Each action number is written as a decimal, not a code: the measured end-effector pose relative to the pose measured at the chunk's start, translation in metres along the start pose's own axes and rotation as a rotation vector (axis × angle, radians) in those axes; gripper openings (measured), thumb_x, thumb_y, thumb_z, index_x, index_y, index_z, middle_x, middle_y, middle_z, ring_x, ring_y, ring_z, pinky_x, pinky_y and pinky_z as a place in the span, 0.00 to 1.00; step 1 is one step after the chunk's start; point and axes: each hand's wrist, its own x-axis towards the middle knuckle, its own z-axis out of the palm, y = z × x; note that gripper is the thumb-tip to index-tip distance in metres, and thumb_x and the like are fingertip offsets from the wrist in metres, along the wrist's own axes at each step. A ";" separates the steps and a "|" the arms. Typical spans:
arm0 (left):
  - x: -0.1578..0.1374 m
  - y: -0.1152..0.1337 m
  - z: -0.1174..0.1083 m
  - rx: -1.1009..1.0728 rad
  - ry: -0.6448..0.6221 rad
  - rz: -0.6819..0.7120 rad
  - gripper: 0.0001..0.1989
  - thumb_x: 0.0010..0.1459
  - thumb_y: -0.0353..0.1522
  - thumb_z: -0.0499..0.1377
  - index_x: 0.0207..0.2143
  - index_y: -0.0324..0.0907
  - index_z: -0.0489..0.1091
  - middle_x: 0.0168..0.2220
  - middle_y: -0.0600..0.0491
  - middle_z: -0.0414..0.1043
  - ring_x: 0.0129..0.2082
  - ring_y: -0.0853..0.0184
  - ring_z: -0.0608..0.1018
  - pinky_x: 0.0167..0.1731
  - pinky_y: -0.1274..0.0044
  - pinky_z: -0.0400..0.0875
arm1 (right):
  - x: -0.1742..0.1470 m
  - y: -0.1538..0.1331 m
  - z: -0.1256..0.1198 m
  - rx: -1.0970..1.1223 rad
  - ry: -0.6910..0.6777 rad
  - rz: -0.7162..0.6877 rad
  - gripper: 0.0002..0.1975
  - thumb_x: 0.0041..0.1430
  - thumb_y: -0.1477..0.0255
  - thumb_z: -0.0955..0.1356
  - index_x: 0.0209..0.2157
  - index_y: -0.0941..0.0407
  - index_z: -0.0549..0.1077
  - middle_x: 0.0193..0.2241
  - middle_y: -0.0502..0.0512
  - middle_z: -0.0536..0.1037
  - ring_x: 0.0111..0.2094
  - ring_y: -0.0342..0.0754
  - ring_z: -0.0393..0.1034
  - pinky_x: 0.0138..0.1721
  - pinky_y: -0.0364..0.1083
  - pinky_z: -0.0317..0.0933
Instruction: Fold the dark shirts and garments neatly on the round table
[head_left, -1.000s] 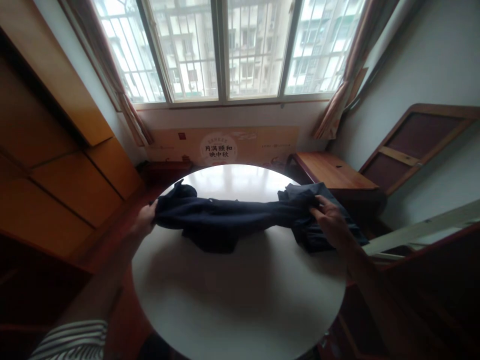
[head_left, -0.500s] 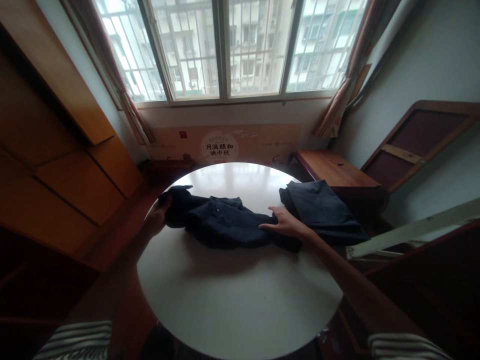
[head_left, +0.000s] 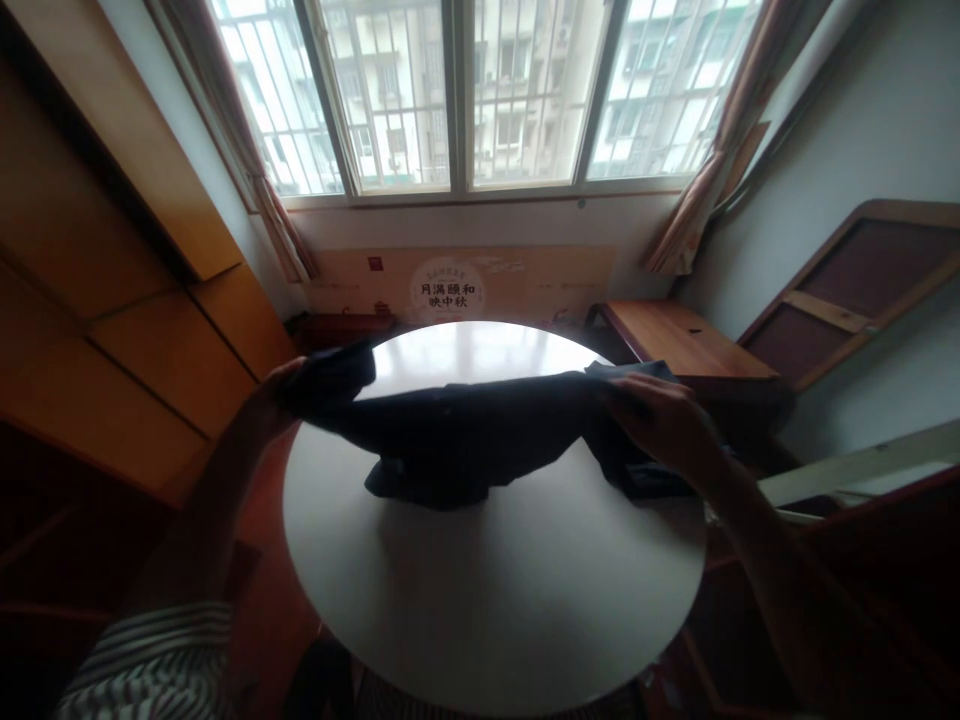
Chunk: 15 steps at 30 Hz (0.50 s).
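A dark navy garment (head_left: 465,430) is stretched sideways between my two hands above a round white table (head_left: 480,610). Gripping its left end is my left hand (head_left: 283,392), closed, with a bunched flap of cloth hanging over it. My right hand (head_left: 664,408) is closed on the right end, fingers wrapped round the cloth. The garment's middle sags, and its lower part hangs low over the tabletop; whether it touches, I cannot tell. Behind my right hand a second dark folded cloth (head_left: 637,368) lies at the table's right edge, mostly hidden.
A wooden desk (head_left: 675,335) stands beyond the table on the right, near a leaning brown-framed panel (head_left: 877,270). Wooden cabinets (head_left: 142,350) line the left side. A barred window (head_left: 465,100) fills the back wall above a printed banner (head_left: 525,280).
My right hand has taken hold of the garment's right end. Both hands have moved apart and lifted the garment, drawing it from a crumpled heap into a taut span.
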 end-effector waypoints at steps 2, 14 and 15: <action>-0.001 -0.010 -0.013 0.218 -0.289 -0.342 0.24 0.54 0.54 0.60 0.29 0.41 0.75 0.21 0.51 0.74 0.25 0.61 0.77 0.28 0.69 0.73 | -0.008 0.001 -0.002 0.097 -0.414 0.034 0.21 0.62 0.54 0.66 0.28 0.57 0.78 0.24 0.53 0.74 0.26 0.47 0.69 0.30 0.45 0.62; -0.035 -0.046 0.065 0.987 -0.685 -0.322 0.34 0.46 0.52 0.67 0.51 0.42 0.73 0.45 0.45 0.78 0.40 0.56 0.79 0.38 0.74 0.72 | -0.036 -0.002 0.089 0.133 -0.745 0.335 0.34 0.51 0.52 0.73 0.53 0.60 0.71 0.44 0.64 0.77 0.43 0.57 0.73 0.45 0.49 0.66; -0.043 -0.043 0.070 0.996 -0.695 -0.274 0.31 0.45 0.50 0.68 0.49 0.43 0.74 0.43 0.46 0.78 0.39 0.57 0.79 0.38 0.74 0.72 | -0.040 -0.001 0.094 0.119 -0.760 0.329 0.33 0.50 0.53 0.73 0.52 0.60 0.72 0.43 0.64 0.77 0.44 0.58 0.73 0.46 0.50 0.67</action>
